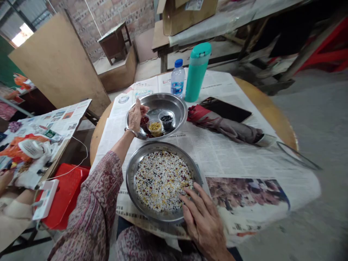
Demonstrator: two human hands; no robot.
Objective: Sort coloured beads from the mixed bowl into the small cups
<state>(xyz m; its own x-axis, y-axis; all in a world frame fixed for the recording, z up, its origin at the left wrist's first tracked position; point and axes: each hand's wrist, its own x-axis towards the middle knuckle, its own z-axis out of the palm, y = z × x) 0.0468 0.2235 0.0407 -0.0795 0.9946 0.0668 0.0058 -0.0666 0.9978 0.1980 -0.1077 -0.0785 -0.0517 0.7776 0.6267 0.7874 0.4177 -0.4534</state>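
Note:
A near steel bowl (pixel 131 188) holds a mix of white, yellow, black and dark red grains or beads (pixel 163 179). My right hand (pixel 202 217) lies over its right rim, fingers spread, the tips at the mix. Beyond it stands a second steel bowl (pixel 176 108) with small clear cups inside. One cup holds yellow pieces (pixel 155 127), another black pieces (pixel 166 119), and a third dark red pieces (pixel 144 120). Over the left side of this bowl is my left hand (pixel 135 115), above the red cup, its fingers apart and partly hidden. A bracelet circles that wrist.
Newspaper (pixel 228 156) covers the round table. Behind the far bowl stand a water bottle (pixel 178 79) and a teal flask (pixel 198 72). A folded umbrella (pixel 225 125) and a dark phone or tablet (pixel 227 108) lie right. Another person's hand (pixel 5 179) shows at the left table.

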